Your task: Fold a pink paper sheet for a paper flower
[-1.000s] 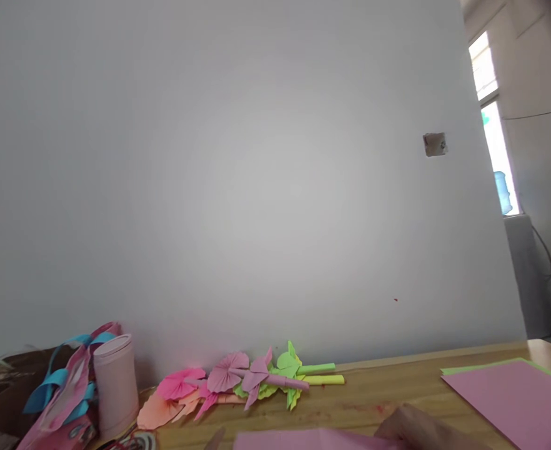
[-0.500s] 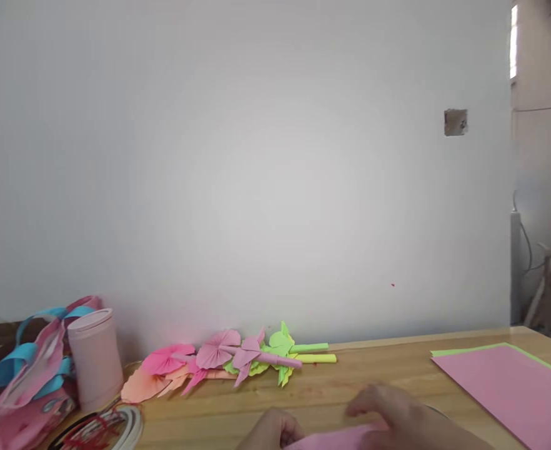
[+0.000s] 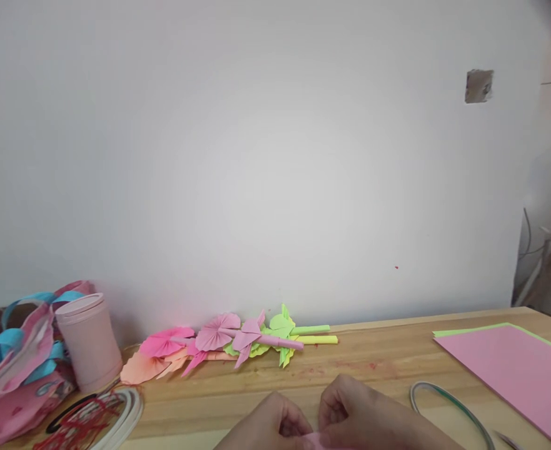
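At the bottom edge, my left hand and my right hand are close together with fingers curled in. Between them they pinch a piece of pink paper, of which only a small part shows; the rest lies hidden by the hands or below the picture. Beyond my hands, several folded paper flowers with rolled stems lie in a row: peach, hot pink, a pink-purple flower and a green one. Sheets of pink paper over green lie flat to the right.
A pink cylindrical container stands at the left by a pink bag with blue straps. Coiled white cable and red threads lie in front. A curved grey-green cord is right of my hand. The wall rises behind the table.
My right hand has moved left, closer to my left hand, and less of the pink paper shows. The view has tilted down slightly, so more of the cord at the right is visible.
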The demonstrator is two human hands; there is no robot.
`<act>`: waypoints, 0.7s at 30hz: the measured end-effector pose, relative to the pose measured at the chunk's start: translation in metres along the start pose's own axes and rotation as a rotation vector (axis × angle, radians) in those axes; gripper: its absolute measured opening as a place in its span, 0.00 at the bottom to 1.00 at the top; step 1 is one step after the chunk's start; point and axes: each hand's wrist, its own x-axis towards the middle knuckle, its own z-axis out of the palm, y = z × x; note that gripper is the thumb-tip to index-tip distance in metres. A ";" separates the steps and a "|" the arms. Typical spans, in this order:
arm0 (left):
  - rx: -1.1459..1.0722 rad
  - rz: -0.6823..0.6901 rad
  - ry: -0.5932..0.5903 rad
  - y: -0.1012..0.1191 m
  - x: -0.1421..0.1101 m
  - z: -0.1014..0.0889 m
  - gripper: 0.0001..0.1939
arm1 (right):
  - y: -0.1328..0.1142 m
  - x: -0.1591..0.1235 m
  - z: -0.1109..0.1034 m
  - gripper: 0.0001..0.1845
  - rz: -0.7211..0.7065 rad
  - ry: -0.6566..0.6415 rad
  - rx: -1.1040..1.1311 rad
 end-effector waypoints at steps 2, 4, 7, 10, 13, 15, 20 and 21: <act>0.009 0.005 -0.003 -0.002 0.006 -0.001 0.10 | 0.001 0.002 -0.001 0.07 -0.004 0.006 -0.020; 0.027 0.010 -0.007 -0.002 0.009 -0.002 0.09 | 0.000 0.002 -0.003 0.08 0.021 0.002 -0.020; 0.020 0.011 -0.031 0.001 0.009 -0.002 0.10 | -0.005 0.001 -0.007 0.09 0.053 -0.048 0.022; -0.007 -0.001 -0.049 0.005 0.006 -0.003 0.13 | -0.013 -0.003 -0.010 0.09 0.013 -0.112 0.077; -0.026 0.005 -0.061 0.009 0.003 -0.003 0.14 | -0.019 -0.007 -0.013 0.09 -0.016 -0.139 0.074; -0.032 0.007 -0.070 0.010 0.002 -0.003 0.14 | -0.021 -0.010 -0.015 0.10 -0.013 -0.140 0.053; 0.019 0.041 -0.089 0.011 0.005 -0.004 0.09 | -0.024 -0.012 -0.016 0.10 -0.021 -0.178 0.002; 0.029 0.038 -0.088 0.009 0.005 -0.004 0.10 | -0.025 -0.012 -0.015 0.10 -0.027 -0.188 -0.015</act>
